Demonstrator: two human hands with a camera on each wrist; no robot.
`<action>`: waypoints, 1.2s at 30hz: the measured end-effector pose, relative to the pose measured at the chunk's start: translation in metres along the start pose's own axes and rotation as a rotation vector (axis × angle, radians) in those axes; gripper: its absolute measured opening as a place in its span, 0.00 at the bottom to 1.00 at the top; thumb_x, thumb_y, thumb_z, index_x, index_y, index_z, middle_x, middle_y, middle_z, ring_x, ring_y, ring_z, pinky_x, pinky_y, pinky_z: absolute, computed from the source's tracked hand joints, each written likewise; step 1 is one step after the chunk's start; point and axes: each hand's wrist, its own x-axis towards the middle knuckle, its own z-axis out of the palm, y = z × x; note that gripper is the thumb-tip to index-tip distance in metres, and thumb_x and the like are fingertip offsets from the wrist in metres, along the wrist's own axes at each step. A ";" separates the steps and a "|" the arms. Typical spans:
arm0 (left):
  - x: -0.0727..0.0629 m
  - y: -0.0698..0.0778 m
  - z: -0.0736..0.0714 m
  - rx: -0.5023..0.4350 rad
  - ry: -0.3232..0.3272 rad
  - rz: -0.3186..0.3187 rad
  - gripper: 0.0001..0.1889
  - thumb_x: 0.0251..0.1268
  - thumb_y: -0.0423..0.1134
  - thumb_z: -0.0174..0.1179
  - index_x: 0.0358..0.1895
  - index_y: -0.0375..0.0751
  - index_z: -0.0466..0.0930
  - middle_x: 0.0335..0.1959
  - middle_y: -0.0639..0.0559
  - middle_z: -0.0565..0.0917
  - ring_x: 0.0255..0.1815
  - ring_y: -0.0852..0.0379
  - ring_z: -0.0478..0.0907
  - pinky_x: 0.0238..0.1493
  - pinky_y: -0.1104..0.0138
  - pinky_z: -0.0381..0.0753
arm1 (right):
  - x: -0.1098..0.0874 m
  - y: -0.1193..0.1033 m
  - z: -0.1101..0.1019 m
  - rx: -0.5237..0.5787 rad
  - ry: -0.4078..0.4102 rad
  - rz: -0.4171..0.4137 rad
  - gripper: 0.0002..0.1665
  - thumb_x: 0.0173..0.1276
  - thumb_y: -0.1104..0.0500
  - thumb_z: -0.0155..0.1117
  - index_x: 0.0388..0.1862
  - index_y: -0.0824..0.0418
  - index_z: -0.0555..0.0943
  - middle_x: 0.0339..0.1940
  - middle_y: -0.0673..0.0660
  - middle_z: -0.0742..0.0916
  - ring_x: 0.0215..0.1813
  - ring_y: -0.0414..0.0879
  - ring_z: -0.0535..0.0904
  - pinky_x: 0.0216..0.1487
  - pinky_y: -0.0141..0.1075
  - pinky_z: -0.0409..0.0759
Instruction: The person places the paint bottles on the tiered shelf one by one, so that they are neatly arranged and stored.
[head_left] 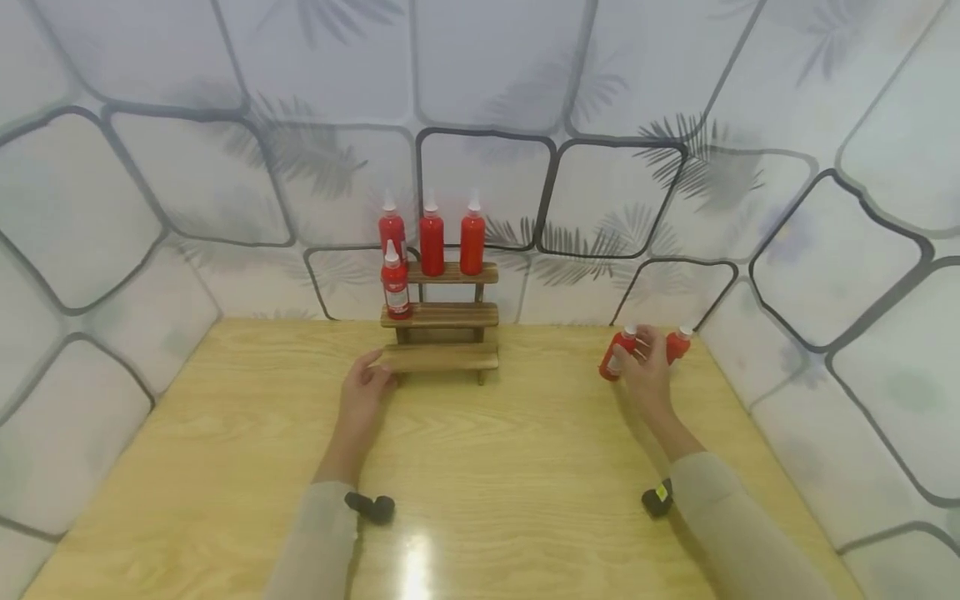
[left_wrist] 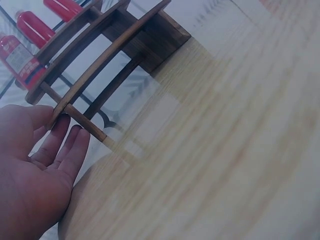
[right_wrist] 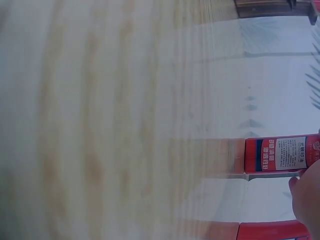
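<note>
My left hand [head_left: 363,388] holds the left end of the lowest step of a three-tier wooden stand [head_left: 442,357]. In the left wrist view the thumb lies over the step's end and the fingertips [left_wrist: 60,125] come under it. Over at the right, my right hand [head_left: 647,371] grips a red bottle [head_left: 613,367] with a white cap and a label [right_wrist: 290,153], the fingers round its upper part. Another red bottle [head_left: 678,344] stands just right of that hand, partly hidden by it.
Three red bottles with white nozzles, one of them in the middle [head_left: 432,243], line the stand's top tier. One more labelled bottle [head_left: 397,292] is at the left of the middle tier. Patterned walls [head_left: 487,75] enclose the wooden table [head_left: 480,467] at the back and sides.
</note>
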 end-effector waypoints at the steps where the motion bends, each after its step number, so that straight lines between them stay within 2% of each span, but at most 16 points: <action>1: 0.000 0.000 -0.002 0.001 0.006 0.000 0.24 0.77 0.36 0.54 0.73 0.40 0.65 0.50 0.45 0.79 0.57 0.46 0.79 0.65 0.66 0.82 | 0.001 0.002 0.002 -0.014 -0.006 -0.001 0.33 0.71 0.69 0.61 0.72 0.69 0.61 0.68 0.64 0.72 0.67 0.53 0.72 0.76 0.48 0.71; 6: -0.002 0.002 -0.009 -0.002 0.011 0.001 0.25 0.77 0.36 0.54 0.73 0.40 0.65 0.49 0.47 0.79 0.55 0.49 0.80 0.63 0.68 0.82 | 0.001 0.001 0.008 -0.123 -0.038 -0.016 0.33 0.73 0.66 0.62 0.73 0.64 0.61 0.69 0.66 0.73 0.69 0.59 0.72 0.74 0.53 0.73; 10: -0.003 0.001 -0.012 0.037 0.006 0.011 0.24 0.78 0.36 0.53 0.73 0.39 0.64 0.49 0.45 0.81 0.53 0.51 0.81 0.61 0.69 0.83 | -0.006 -0.015 0.011 -0.172 -0.077 -0.020 0.32 0.72 0.66 0.63 0.71 0.65 0.63 0.69 0.67 0.75 0.68 0.61 0.74 0.71 0.52 0.76; 14: -0.002 -0.001 -0.011 0.022 0.013 0.007 0.23 0.77 0.35 0.53 0.72 0.38 0.65 0.46 0.47 0.81 0.49 0.56 0.82 0.58 0.71 0.84 | -0.017 -0.035 0.014 -0.217 -0.111 -0.043 0.32 0.71 0.66 0.64 0.71 0.68 0.64 0.67 0.69 0.77 0.66 0.60 0.76 0.66 0.40 0.80; 18: -0.002 -0.002 -0.008 -0.003 0.025 0.008 0.23 0.77 0.34 0.53 0.71 0.37 0.66 0.43 0.50 0.81 0.47 0.57 0.83 0.56 0.72 0.85 | -0.020 -0.048 0.020 -0.199 -0.133 -0.080 0.33 0.71 0.65 0.65 0.72 0.67 0.65 0.67 0.69 0.77 0.66 0.58 0.76 0.61 0.26 0.80; 22: -0.002 0.000 -0.004 -0.010 0.032 0.009 0.23 0.77 0.34 0.53 0.71 0.37 0.66 0.45 0.48 0.82 0.49 0.54 0.83 0.57 0.71 0.85 | -0.020 -0.062 0.031 -0.139 -0.162 -0.101 0.34 0.71 0.65 0.66 0.73 0.67 0.66 0.67 0.67 0.77 0.64 0.56 0.76 0.59 0.22 0.80; 27: -0.002 0.003 0.000 -0.010 0.018 -0.009 0.24 0.77 0.35 0.53 0.73 0.39 0.65 0.49 0.45 0.81 0.55 0.48 0.81 0.61 0.69 0.83 | -0.023 -0.082 0.049 -0.098 -0.198 -0.198 0.33 0.69 0.67 0.67 0.71 0.69 0.67 0.64 0.69 0.79 0.60 0.51 0.78 0.60 0.26 0.81; 30: -0.006 0.011 0.002 -0.023 0.008 -0.029 0.24 0.77 0.33 0.53 0.73 0.38 0.65 0.49 0.43 0.81 0.58 0.45 0.80 0.63 0.67 0.82 | -0.024 -0.099 0.064 -0.083 -0.217 -0.246 0.33 0.69 0.68 0.67 0.70 0.71 0.67 0.63 0.70 0.79 0.59 0.52 0.78 0.61 0.29 0.82; 36: -0.004 0.005 0.000 -0.028 0.003 -0.003 0.23 0.77 0.33 0.52 0.72 0.37 0.65 0.47 0.46 0.81 0.53 0.51 0.82 0.62 0.68 0.83 | -0.008 -0.100 0.095 -0.055 -0.239 -0.290 0.35 0.69 0.63 0.68 0.71 0.66 0.67 0.63 0.66 0.80 0.61 0.56 0.78 0.64 0.41 0.82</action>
